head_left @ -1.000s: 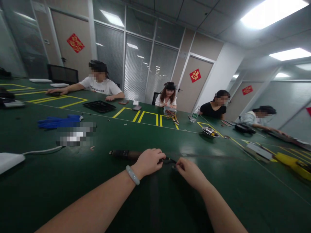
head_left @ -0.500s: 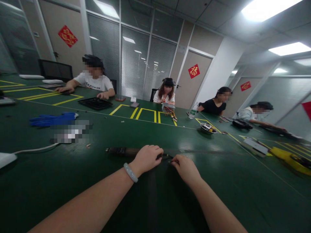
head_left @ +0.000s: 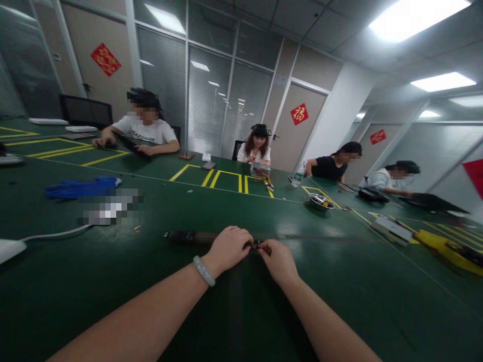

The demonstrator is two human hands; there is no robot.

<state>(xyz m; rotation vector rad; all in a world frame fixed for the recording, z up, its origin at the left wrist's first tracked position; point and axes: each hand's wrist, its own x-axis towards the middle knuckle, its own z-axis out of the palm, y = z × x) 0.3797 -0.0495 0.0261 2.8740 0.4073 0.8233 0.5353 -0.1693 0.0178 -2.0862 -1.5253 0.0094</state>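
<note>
A long dark cylindrical tool lies across the green table, with a brownish body, a black collar and a small metal tip at its left end. My left hand is closed round its right part and hides much of it. Small dark parts with a brassy glint show between my hands at that end. There my right hand pinches with thumb and forefinger, touching these parts. What exactly sits in the pinch is too small to tell.
Left lie blue gloves, a blurred-out device on a white cable and a white box. A metal bowl, water bottle and yellow object stand right. Several people sit across the table.
My right hand has moved left, closer to my left hand and the tool's end. My left hand stays on the tool. Across the table, a person has tilted up a dark tray.
</note>
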